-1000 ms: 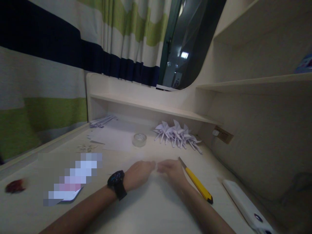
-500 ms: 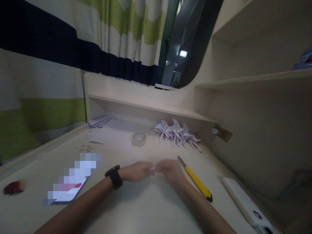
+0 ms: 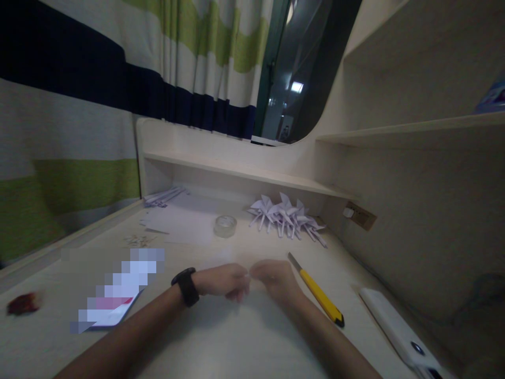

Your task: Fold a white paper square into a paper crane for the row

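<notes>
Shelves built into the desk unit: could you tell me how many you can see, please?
3: a low shelf along the back above the desk, a middle shelf on the right, and an upper shelf above it. More may lie outside the frame.

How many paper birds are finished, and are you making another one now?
A heap of folded paper birds already lies by the shelf; too bunched to count. The left hand and right hand meet over something small, too blurred to identify. Flat paper sheets remain unfolded.

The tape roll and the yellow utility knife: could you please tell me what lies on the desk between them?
In the head view, only bare desk lies between the tape roll and the yellow utility knife.
</notes>
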The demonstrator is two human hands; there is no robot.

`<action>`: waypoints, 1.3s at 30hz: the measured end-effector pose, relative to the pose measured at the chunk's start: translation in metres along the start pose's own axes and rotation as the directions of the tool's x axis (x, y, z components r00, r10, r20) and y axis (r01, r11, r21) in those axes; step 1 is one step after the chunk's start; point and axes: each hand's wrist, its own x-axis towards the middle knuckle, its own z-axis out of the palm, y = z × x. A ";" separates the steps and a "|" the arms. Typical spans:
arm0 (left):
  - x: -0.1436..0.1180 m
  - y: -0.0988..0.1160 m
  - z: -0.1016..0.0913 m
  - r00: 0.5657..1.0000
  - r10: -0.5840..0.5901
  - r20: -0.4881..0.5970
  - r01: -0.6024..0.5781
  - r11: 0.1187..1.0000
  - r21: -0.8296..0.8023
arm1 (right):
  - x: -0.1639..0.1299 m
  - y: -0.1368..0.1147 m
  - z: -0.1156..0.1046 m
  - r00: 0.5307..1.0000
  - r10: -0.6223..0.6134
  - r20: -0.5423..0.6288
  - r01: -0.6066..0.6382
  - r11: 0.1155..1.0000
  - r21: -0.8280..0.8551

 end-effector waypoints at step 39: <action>0.011 -0.045 -0.087 0.447 -0.294 -0.845 0.840 0.462 0.283 | -0.077 0.031 -0.076 0.793 0.592 -0.140 -0.383 0.307 -0.871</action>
